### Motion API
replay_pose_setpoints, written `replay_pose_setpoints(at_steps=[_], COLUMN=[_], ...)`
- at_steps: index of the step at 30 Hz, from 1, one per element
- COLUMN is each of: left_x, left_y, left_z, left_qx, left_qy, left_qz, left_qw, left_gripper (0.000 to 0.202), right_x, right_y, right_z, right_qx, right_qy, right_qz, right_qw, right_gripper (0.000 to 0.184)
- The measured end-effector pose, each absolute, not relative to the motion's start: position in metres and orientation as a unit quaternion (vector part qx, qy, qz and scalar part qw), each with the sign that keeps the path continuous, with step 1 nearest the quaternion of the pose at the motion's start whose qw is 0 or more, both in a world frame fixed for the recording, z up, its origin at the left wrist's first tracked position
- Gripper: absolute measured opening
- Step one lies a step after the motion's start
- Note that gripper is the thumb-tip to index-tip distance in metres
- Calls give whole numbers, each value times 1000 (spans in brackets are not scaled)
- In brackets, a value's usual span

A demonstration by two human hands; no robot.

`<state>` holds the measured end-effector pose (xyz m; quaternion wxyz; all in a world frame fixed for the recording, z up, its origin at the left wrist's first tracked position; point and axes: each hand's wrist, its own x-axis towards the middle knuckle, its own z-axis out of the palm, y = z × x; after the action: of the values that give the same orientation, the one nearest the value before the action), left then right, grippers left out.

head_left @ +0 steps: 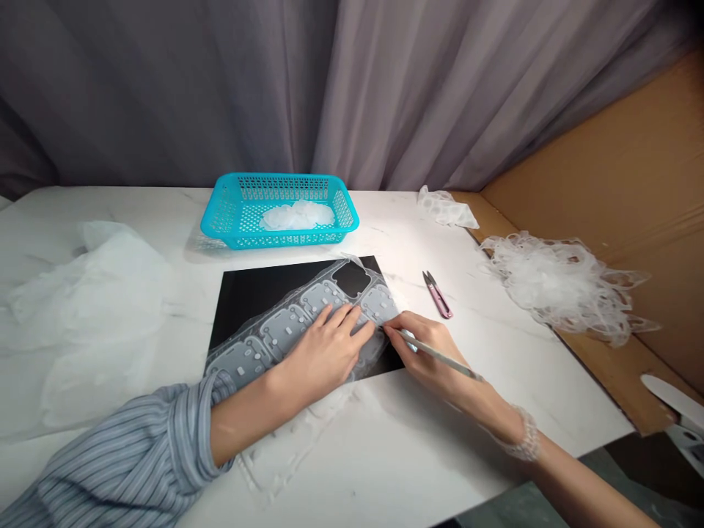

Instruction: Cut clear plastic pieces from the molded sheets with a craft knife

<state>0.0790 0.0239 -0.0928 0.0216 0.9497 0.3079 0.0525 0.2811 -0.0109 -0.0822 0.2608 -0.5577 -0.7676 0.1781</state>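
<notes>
A translucent plastic sheet [283, 330] with several rounded moulded panels lies over a black mat [242, 297]. One panel outline near its far end is an open gap showing the mat. My left hand [324, 348] rests flat on the sheet, fingers spread, pressing near the middle. Just to its right, my right hand [423, 345] pinches a slim silvery pen-like tool [437, 355], whose tip meets the sheet close to my left fingertips. The tool's exact kind cannot be made out. Part of the sheet extends past the mat's near edge, under my left forearm.
A blue perforated basket [214, 209] holds cut translucent pieces [300, 215]. Pink thread snips [438, 295] lie right of the mat. Stacked translucent sheets [99, 315] cover the left side. Sheet scraps [555, 282] pile over the right edge by a cardboard box [616, 169]; another scrap [448, 208] lies behind.
</notes>
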Motion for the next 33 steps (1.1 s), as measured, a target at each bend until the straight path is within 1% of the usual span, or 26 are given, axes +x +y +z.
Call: replay_pose_setpoints(at_steps=[8, 15, 19, 27, 33], left_x=[82, 84, 83, 83, 85], left_y=[19, 16, 18, 18, 18], left_z=[-95, -101, -101, -100, -96], left_qx=[950, 945, 945, 945, 944], left_qy=[309, 325, 323, 324, 327], left_qz=[37, 35, 40, 36, 30], left_qw=[-16, -30, -22, -16, -9], left_gripper=[47, 49, 50, 52, 49], right_x=[281, 280, 282, 284, 285], right_y=[-6, -6, -4, -3, -4], right_z=[-104, -106, -99, -99, -104], right_qx=[-491, -466, -445, -466, -452], right_qy=[-814, -834, -850, -830, -844], right_qz=[93, 61, 77, 125, 111], right_qw=[298, 289, 270, 280, 267], right_gripper=[14, 18, 19, 21, 22])
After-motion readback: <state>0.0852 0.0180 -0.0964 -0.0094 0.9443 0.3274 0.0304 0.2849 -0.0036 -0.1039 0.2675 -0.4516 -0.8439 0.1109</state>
